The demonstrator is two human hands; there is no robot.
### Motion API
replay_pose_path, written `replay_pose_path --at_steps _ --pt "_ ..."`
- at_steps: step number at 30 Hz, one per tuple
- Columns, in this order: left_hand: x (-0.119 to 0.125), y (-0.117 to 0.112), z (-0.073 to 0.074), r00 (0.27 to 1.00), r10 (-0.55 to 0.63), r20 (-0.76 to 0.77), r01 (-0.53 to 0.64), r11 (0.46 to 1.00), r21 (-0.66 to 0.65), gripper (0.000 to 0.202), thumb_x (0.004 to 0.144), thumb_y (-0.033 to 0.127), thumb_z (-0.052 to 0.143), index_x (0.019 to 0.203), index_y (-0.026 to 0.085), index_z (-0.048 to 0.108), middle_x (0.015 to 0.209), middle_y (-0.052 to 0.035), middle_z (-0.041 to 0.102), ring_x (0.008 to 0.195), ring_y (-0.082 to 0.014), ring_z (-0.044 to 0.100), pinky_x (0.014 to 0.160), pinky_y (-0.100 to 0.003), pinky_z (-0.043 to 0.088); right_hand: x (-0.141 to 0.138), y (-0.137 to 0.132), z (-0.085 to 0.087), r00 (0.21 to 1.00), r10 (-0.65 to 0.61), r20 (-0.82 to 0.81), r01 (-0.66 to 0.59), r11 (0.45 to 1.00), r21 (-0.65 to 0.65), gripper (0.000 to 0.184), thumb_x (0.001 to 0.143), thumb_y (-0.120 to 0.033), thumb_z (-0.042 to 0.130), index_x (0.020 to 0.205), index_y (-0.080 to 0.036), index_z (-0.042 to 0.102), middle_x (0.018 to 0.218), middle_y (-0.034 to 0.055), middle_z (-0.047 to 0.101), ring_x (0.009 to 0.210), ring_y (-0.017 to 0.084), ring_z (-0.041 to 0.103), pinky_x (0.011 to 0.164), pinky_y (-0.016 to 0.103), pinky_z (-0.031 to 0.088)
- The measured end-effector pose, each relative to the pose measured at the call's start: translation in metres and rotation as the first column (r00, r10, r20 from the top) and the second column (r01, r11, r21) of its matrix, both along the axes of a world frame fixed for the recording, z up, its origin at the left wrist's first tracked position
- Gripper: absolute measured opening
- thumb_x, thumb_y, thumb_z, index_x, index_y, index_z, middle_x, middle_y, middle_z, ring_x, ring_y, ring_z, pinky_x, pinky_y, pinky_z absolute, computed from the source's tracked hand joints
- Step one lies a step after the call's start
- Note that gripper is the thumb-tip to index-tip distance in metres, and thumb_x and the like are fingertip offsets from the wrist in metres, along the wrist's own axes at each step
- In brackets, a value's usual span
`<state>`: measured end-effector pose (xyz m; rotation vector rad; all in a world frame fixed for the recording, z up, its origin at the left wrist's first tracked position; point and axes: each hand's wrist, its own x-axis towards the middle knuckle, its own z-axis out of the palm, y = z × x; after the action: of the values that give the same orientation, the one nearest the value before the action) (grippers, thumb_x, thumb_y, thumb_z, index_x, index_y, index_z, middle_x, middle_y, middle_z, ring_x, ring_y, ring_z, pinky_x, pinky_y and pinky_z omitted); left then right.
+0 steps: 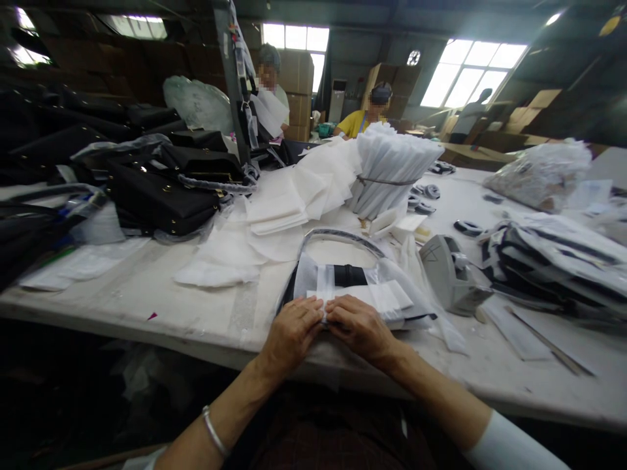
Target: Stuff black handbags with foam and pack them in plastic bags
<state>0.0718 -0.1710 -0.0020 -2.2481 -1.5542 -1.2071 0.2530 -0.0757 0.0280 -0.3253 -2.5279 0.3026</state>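
Note:
A black handbag, partly covered in white wrapping sheet, lies at the front edge of the table before me. Its wrapped handle arches away at the far side. A pale translucent strip runs down over the bag's middle. My left hand and my right hand meet at the near end of this strip. On both, the fingers are curled and pressed together on the wrapping along the bag's near edge. The fingertips partly hide what lies under them.
A grey tape dispenser stands right of the bag. Loose white sheets and a tied bundle of white foam sheets lie behind. Black bags are heaped left; wrapped bags lie right. Two people work beyond the table; another figure stands farther back.

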Motion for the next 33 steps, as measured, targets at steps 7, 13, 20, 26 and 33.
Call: replay_pose_path --at_steps 7,13,20,26,33 --pt "0.01 0.004 -0.014 0.99 0.11 -0.085 -0.093 0.98 0.178 0.021 0.095 0.011 0.048 0.107 0.019 0.063 0.116 -0.0048 0.072 0.113 -0.022 0.064 0.097 -0.042 0.051 -0.003 -0.008 -0.003 0.994 -0.051 -0.092 0.065 0.985 0.158 0.017 0.095 -0.015 0.049 0.09 -0.02 0.064 0.094 0.0076 0.072 0.093 0.019 0.066 0.09 0.037 0.054" --pt "0.012 0.003 -0.008 0.989 0.116 -0.092 -0.101 0.984 0.148 0.021 0.094 0.01 0.048 0.106 0.019 0.063 0.116 -0.0041 0.072 0.113 -0.0215 0.064 0.097 -0.041 0.05 0.043 -0.03 -0.006 0.993 0.114 0.036 -0.119 0.963 0.243 0.02 0.095 -0.014 0.053 0.112 -0.018 0.063 0.118 0.0065 0.07 0.121 0.02 0.057 0.112 0.044 0.04" --pt "0.012 0.002 -0.007 0.991 0.112 -0.076 -0.1 0.984 0.146 0.023 0.092 0.009 0.049 0.108 0.02 0.063 0.115 -0.0046 0.072 0.114 -0.021 0.064 0.099 -0.041 0.049 0.044 -0.051 -0.03 0.994 -0.002 0.109 -0.022 0.975 0.223 0.031 0.101 -0.02 0.039 0.122 -0.019 0.061 0.119 0.0111 0.068 0.115 0.022 0.058 0.1 0.043 0.047" --pt "0.014 0.001 -0.009 0.992 0.116 -0.048 -0.11 0.986 0.122 0.024 0.092 0.008 0.048 0.107 0.02 0.062 0.115 -0.0044 0.072 0.114 -0.0199 0.064 0.101 -0.04 0.047 0.019 -0.051 -0.029 0.989 0.102 -0.105 -0.1 0.995 0.029 0.022 0.096 -0.01 0.046 0.102 -0.018 0.065 0.094 0.0072 0.073 0.098 0.02 0.066 0.09 0.035 0.052" --pt "0.016 0.001 -0.01 0.986 0.145 -0.077 -0.135 0.984 0.119 0.029 0.089 0.005 0.047 0.109 0.02 0.062 0.117 -0.0053 0.071 0.114 -0.021 0.064 0.1 -0.041 0.047 0.022 -0.061 -0.033 0.985 0.026 -0.17 -0.063 0.975 -0.212 0.029 0.089 -0.004 0.041 0.1 -0.021 0.062 0.088 0.0064 0.07 0.087 0.018 0.067 0.084 0.032 0.055"
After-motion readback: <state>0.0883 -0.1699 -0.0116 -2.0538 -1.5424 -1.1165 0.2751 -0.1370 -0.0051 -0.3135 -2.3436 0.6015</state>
